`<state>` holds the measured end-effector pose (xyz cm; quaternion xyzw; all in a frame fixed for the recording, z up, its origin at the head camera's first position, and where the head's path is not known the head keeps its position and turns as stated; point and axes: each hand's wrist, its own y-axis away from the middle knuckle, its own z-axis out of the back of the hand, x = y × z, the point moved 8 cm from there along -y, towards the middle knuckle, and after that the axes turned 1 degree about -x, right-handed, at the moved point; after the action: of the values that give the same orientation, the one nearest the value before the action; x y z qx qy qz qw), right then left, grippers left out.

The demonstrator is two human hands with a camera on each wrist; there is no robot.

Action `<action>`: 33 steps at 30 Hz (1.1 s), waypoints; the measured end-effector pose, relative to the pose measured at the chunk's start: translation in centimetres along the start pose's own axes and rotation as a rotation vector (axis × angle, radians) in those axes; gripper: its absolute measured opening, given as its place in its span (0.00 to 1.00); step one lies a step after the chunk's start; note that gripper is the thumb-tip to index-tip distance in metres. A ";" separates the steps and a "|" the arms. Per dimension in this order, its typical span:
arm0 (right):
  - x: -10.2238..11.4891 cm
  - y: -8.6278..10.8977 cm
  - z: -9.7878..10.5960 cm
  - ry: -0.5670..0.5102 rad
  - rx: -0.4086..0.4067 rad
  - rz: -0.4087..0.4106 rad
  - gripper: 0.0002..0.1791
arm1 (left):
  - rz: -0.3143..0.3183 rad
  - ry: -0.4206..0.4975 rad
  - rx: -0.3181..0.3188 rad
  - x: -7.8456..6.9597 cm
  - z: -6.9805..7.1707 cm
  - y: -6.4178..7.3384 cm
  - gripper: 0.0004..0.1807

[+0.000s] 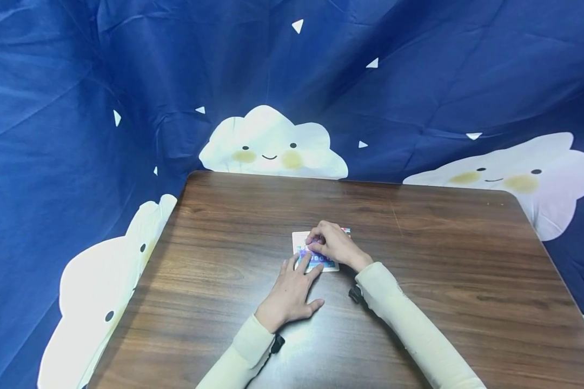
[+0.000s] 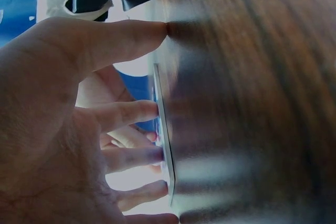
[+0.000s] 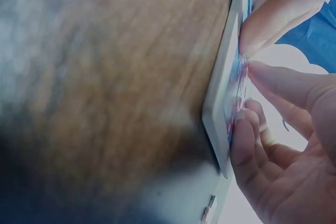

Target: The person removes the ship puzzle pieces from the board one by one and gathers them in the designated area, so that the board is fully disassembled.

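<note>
R hand [image 1: 338, 246] has fingers bent in, thumb & fingertips at the face of a flat, rectangular, white-edged board w/ blue & purple print [image 1: 327, 260]; can't tell if it pinches a small pc. L hand [image 1: 291, 294] is spread, fingers fairly straight, tips on the board's near-left part, thumb out to the side. Board lies flat on the brown wood-grain table [image 1: 448, 259], partly hidden under both hands. Just past the R hand, a small multicoloured flat item [image 1: 347, 230], mostly covered. Pale cream sleeves [image 1: 409, 319] on both arms, w/ small black device [image 1: 278, 343] at L wrist. Behind table: blue cloth [image 1: 399, 102] w/ white smiling clouds & triangles.
</note>
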<state>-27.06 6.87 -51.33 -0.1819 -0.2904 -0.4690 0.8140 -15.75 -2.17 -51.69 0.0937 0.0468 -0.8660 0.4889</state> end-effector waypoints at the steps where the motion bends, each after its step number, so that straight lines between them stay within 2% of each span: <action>1: 0.0 0.0 0.0 0.002 0.000 0.001 0.03 | 0.000 0.000 -0.002 0.0 0.0 0.0 0.45; 6: 0.0 -0.1 0.1 0.008 0.004 0.000 0.02 | -0.002 -0.005 -0.004 0.0 0.1 -0.1 0.45; 18: 0.1 -0.3 0.3 0.015 -0.018 0.005 0.07 | -0.005 0.001 -0.006 0.0 0.2 -0.3 0.45; 22: 0.0 -0.4 0.2 0.027 -0.019 -0.003 0.10 | -0.004 -0.003 -0.001 0.1 0.2 -0.2 0.45; 33: 0.1 -0.2 -0.4 0.060 -0.039 -0.049 0.09 | -0.001 0.006 0.004 0.1 0.0 0.2 0.44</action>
<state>-27.08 6.44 -51.57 -0.1763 -0.2610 -0.4996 0.8070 -15.65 -2.34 -51.65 0.0974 0.0465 -0.8660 0.4882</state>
